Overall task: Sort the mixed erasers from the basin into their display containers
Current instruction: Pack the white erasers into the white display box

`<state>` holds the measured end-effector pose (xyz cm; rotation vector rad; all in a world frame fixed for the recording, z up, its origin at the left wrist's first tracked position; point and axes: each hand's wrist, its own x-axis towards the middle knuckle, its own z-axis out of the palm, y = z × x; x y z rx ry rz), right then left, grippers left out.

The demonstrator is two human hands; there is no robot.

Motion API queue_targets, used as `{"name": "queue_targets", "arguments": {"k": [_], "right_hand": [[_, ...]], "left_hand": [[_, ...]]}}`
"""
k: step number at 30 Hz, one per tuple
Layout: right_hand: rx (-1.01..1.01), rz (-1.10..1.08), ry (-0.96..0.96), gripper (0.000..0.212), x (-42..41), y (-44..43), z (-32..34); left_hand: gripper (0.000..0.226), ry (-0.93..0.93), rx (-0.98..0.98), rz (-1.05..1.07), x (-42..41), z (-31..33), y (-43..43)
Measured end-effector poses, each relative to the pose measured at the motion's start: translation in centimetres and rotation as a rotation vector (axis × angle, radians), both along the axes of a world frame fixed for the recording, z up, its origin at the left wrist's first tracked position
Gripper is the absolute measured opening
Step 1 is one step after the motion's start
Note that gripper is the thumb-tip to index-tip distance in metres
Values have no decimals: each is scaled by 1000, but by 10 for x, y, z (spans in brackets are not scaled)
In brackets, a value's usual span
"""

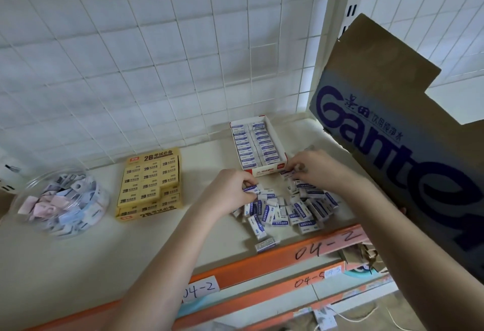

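Note:
A loose pile of white-and-blue erasers lies on the shelf in front of a white display box filled with rows of the same erasers. My left hand pinches one white-and-blue eraser at the pile's left edge. My right hand pinches another eraser just below the box's front right corner. A yellow box of 2B erasers sits to the left. Further left, a clear round tub holds pastel erasers.
A large cardboard box with blue lettering leans in at the right, close to my right forearm. The shelf's orange front edge carries handwritten labels. One stray eraser lies near that edge. A white wire grid backs the shelf.

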<state>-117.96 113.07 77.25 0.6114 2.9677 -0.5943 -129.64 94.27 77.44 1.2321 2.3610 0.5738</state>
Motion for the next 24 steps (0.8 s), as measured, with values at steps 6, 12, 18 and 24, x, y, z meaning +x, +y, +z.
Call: {"name": "queue_targets", "arguments": {"k": [6,12,18,24], "right_hand": [[-27,-81,-35,42,0,3,1],[-37,-211,-29,36,8,7,1],[-64,-233,98,27,23,22,6],[-26,28,-51,50,26,30,12]], "left_hand": [[35,13,63,45,5,-3,-5],[34,-9,127,85,6,-2,-12],[34,-31,211,115,8,3,-12],[31,-32,259,116,12,1,-4]]}}
